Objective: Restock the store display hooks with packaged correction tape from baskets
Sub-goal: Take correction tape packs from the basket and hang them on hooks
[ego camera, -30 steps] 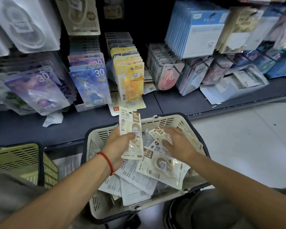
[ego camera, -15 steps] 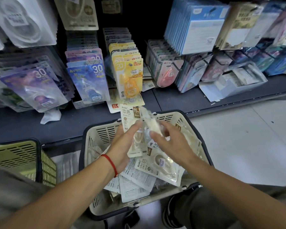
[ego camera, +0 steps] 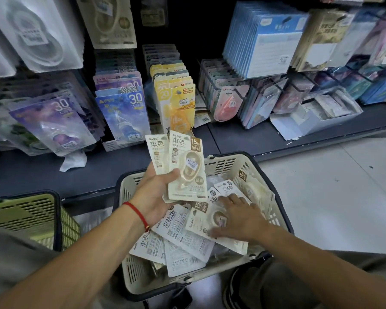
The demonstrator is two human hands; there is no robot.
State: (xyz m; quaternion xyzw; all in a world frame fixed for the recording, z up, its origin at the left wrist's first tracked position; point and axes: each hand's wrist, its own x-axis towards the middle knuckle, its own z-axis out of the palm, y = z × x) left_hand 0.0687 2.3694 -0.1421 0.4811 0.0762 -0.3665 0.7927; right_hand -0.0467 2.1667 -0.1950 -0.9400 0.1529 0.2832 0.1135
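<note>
2 cream packs (ego camera: 180, 166) are standing fanned in the left hand (ego camera: 157, 192), thumb clamping them, above the basket (ego camera: 274, 198). The right hand (ego camera: 239, 216) is lying flat, fingers spread, on a loose pack (ego camera: 212, 221) inside. Best to pinch its edge and stack it face-forward, holes aligned, for the hooks.

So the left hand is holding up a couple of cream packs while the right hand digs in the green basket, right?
Not quite. In the head view the right hand rests on packs in the cream basket in front of the person, not in the green basket, which sits off to the left, untouched. The rest holds: the left hand holds up cream packs.
</note>
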